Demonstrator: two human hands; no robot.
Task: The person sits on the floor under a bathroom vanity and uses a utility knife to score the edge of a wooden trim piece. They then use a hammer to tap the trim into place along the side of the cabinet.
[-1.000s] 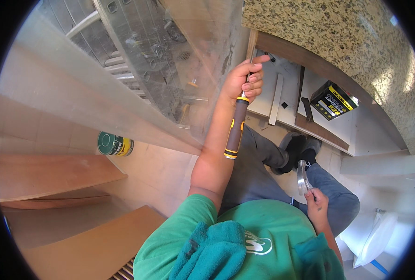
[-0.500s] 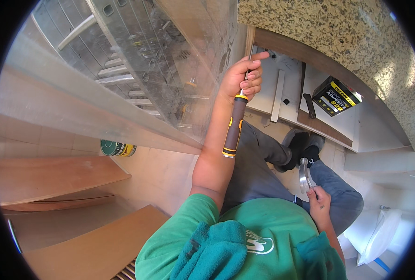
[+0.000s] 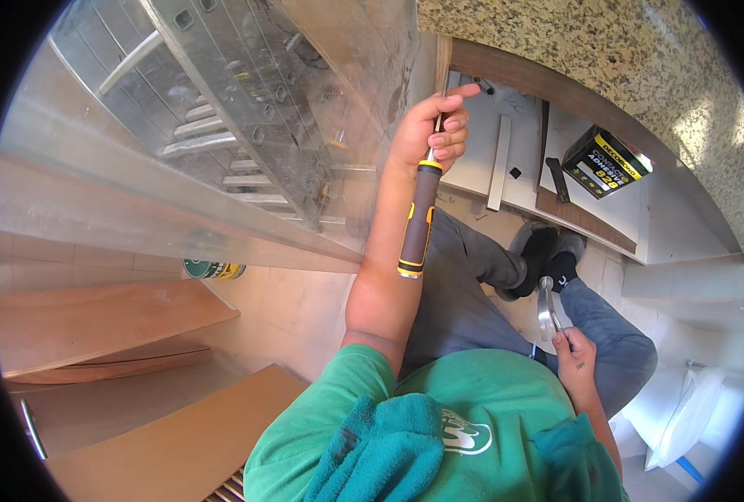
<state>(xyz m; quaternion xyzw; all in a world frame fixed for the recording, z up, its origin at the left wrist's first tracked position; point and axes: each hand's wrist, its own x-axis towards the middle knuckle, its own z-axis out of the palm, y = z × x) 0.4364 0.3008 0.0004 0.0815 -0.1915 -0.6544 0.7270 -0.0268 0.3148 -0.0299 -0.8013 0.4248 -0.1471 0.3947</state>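
Note:
My left hand [image 3: 434, 130] is closed around the metal shank of a chisel [image 3: 419, 217], its index finger stretched out to the right. The grey and yellow handle points back along my forearm, with a metal cap at its end. Its tip is up at the wooden edge [image 3: 444, 58] of a cabinet under the counter; the contact itself is too small to make out. Lower right, my right hand [image 3: 574, 351] grips a claw hammer [image 3: 546, 308] by the handle, head upward, apart from the chisel and over my bent leg.
A speckled stone countertop [image 3: 581, 42] overhangs the cabinet. Inside stand a black and yellow adhesive tin [image 3: 606, 163] and a white strip [image 3: 499, 163]. A clear panel [image 3: 179, 222] runs close along my left arm, with a ladder [image 3: 246, 109] behind it. Brown boards [image 3: 104, 322] lie lower left.
The view has shifted slightly. Both hands keep their grips on the chisel and the hammer, in nearly the same places.

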